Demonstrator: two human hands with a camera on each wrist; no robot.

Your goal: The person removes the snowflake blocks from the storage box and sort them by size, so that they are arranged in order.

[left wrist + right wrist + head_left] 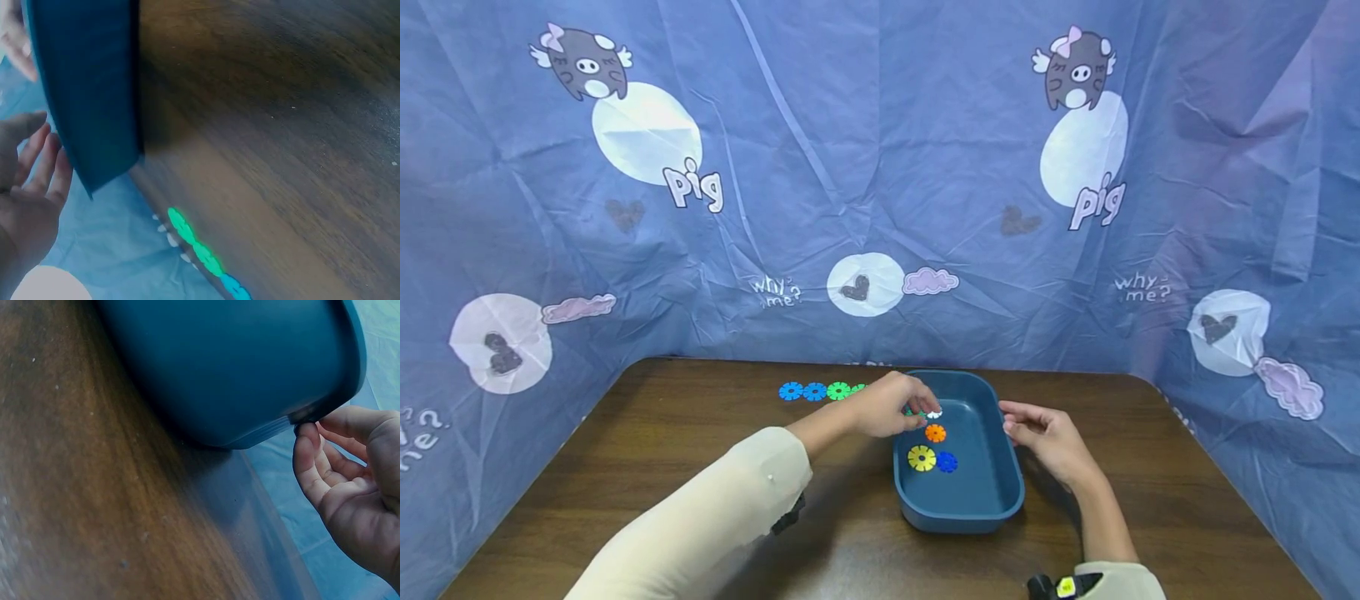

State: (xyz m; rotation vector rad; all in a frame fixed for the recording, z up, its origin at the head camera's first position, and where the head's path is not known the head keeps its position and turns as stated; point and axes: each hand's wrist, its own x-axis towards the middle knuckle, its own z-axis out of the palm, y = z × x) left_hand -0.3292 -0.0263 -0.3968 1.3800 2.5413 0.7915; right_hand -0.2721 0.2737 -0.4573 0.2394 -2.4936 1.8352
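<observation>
A dark blue plastic tub (pixel 958 492) holds several notched snowflake discs, among them a yellow disc (pixel 922 458), a blue disc (pixel 947 462), an orange disc (pixel 936 433) and a white disc (pixel 934 412). My left hand (pixel 887 406) reaches over the tub's left rim, thumb and fingers apart, close to the white disc. A bit of green shows between its fingers, and nothing is plainly held. At the opposite side, my right hand (pixel 1052 442) pinches the tub's rim with thumb and fingertips, as the right wrist view (pixel 362 481) shows.
Left of the tub, blue discs (pixel 802 392) and green discs (pixel 839 391) lie in a row near the back edge of the brown wooden table (pixel 700 467); my left hand hides the row's right end. A blue printed cloth (pixel 880 167) hangs behind the table.
</observation>
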